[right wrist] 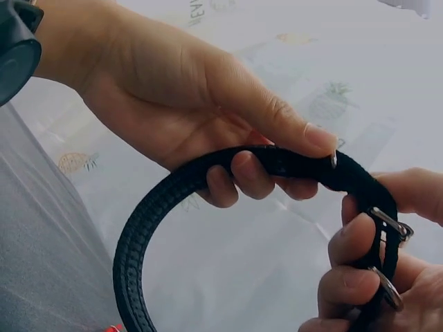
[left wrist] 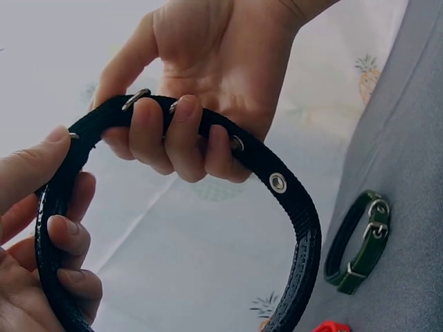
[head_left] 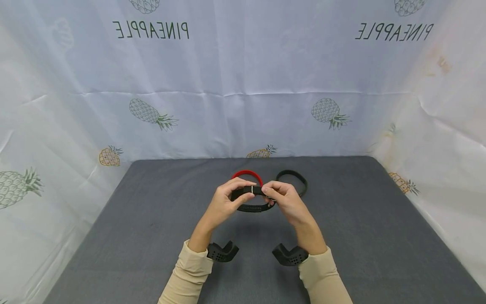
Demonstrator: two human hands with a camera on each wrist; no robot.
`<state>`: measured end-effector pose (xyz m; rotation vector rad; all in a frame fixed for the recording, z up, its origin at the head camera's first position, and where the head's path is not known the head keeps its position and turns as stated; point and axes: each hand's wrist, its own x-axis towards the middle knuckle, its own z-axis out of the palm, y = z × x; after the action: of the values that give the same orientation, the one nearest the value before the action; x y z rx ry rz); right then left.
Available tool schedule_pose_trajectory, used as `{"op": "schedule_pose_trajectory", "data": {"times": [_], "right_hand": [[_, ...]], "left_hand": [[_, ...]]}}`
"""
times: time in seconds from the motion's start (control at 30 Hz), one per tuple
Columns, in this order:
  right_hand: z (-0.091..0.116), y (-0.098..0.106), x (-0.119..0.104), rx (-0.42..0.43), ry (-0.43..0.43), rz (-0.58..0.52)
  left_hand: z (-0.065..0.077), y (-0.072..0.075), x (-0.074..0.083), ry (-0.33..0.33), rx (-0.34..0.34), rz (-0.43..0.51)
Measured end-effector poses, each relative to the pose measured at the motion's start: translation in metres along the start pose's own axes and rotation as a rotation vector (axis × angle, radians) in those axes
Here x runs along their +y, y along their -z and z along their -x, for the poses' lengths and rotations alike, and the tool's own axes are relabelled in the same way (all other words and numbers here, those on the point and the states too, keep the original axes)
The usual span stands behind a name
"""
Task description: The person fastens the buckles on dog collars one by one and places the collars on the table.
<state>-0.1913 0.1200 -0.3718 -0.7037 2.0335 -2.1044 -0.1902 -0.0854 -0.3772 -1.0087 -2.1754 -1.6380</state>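
Observation:
Both hands hold a black collar, bent into a loop above the table. My left hand pinches the upper band between thumb and fingers, its thumb tip right by a thin metal keeper. Close beside it, my right hand grips the same band. Its fingers curl round the strap next to the metal buckle and a metal ring. A metal eyelet shows farther along the strap in the left wrist view. Fingers hide part of the fastening.
Behind the hands, a red collar and a dark green collar lie on the grey table. A white curtain printed with pineapples hangs along the back and sides. Black wrist cameras sit below both hands.

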Motion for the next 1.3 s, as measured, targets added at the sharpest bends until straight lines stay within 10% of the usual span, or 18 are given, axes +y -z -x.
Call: {"op": "schedule_pose_trajectory", "data": {"times": [0.57,1.3], "right_hand": [[0.001,0.007,-0.003,-0.041,-0.115,-0.032],[0.001,0.019,0.004,-0.19,-0.056,-0.135]], "left_hand": [[0.0,0.002,0.001,0.062,0.026,0.118],[0.001,0.008,-0.001,0.068,0.094,0.12]]}}
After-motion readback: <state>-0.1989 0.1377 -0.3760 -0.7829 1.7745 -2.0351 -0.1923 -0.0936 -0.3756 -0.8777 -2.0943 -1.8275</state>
